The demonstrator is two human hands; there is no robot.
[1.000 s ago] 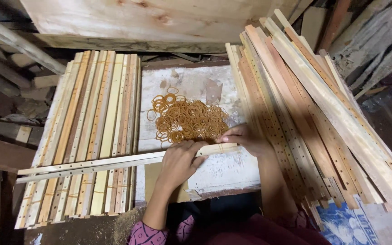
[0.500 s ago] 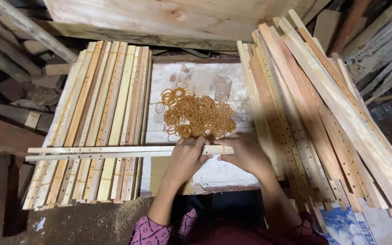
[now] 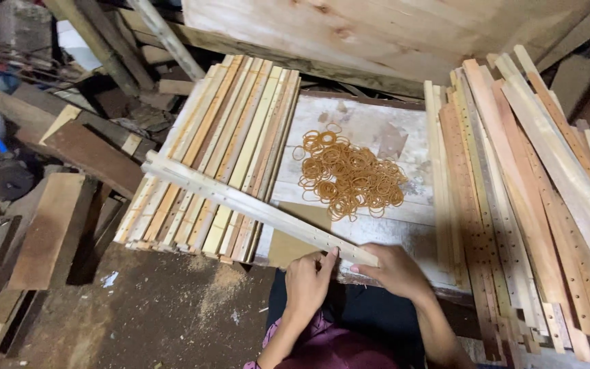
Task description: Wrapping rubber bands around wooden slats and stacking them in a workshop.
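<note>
Paired pale slats [image 3: 254,206]: a second ago they lay level across the middle of the frame; now they slant, far end raised toward upper left over the left stack [image 3: 220,150], near end drawn down to lower centre. My left hand [image 3: 306,281] and right hand [image 3: 394,270] have dropped from mid-frame to the bottom edge, gripping that near end.

Pale drilled slats [image 3: 254,207], slanting, held

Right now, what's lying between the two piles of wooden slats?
In the head view, a heap of tan rubber bands lies on the whitish board between the left stack of slats and the right stack of slats.
</note>
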